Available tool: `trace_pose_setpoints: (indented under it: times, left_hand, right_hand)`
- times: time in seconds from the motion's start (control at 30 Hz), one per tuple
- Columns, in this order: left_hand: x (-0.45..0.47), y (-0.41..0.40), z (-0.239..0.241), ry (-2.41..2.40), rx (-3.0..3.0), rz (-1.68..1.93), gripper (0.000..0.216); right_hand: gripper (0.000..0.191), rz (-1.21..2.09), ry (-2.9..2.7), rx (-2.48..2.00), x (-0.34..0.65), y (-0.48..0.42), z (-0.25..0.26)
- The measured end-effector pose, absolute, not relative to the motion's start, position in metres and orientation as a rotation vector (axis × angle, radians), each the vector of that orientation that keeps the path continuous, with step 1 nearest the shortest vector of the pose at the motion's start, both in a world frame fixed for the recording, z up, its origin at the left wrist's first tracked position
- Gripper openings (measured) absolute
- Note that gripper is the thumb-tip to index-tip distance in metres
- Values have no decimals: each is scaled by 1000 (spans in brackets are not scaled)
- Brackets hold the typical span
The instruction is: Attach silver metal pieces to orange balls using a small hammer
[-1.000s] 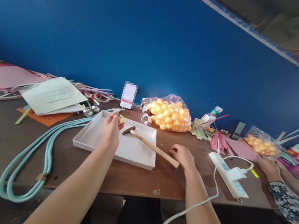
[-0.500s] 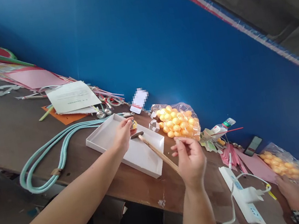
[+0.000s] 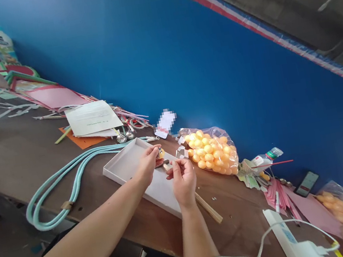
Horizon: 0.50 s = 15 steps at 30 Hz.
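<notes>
Head view: over the white box, a yellow ball is pinched by the left hand, just left of the right hand, its fingers curled, grip unclear.

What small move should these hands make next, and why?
I'd probably bring the right hand slightly closer to the small yellow piece, perhaps to steady it. The left hand pinches that piece near the white tray, and the right hand is close beside it, fingers curled; whether those fingers hold anything is hard to tell.
</notes>
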<state>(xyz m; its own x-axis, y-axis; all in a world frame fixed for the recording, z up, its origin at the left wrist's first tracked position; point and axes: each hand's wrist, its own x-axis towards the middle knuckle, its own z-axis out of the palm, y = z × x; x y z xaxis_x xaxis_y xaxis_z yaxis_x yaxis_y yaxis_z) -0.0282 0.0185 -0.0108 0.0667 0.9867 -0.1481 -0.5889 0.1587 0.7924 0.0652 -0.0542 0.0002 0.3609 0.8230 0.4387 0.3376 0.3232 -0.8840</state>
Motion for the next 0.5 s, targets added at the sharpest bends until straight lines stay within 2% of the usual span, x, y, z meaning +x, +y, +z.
trace_pose_setpoints:
  times: [0.5]
  left_hand:
    - [-29, 13, -6, 782, 651, 1240, 28]
  right_hand:
    - [29, 811, -1014, -1168, 70, -58, 4]
